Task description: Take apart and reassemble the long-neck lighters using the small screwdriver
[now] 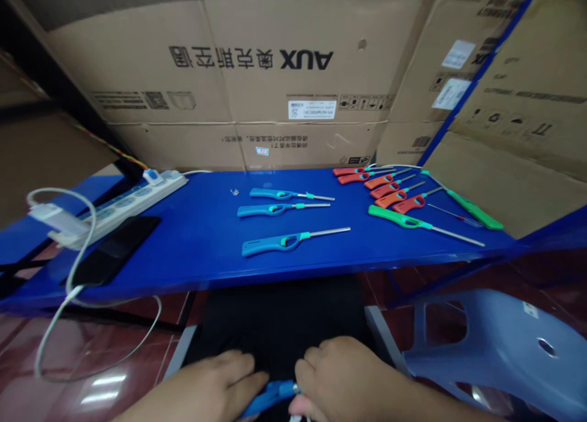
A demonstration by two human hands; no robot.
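Low in the view, over dark cloth, my left hand (220,382) is closed around the handle of a blue lighter (274,394). My right hand (337,373) is closed at the lighter's metal tube end, with a small whitish thing partly showing under its fingers. On the blue shelf ahead lie three other blue lighters (266,245), their tubes pointing right. Several red and orange lighters (392,198) are grouped at the right, beside a green lighter (398,218) and another green one (477,210) near the right edge.
A white power strip (126,209) and a black phone (117,251) with a white cable (51,342) are on the left. Cardboard (257,24) stands behind the blue shelf (183,251). A blue-grey plastic stool (509,348) is at the lower right.
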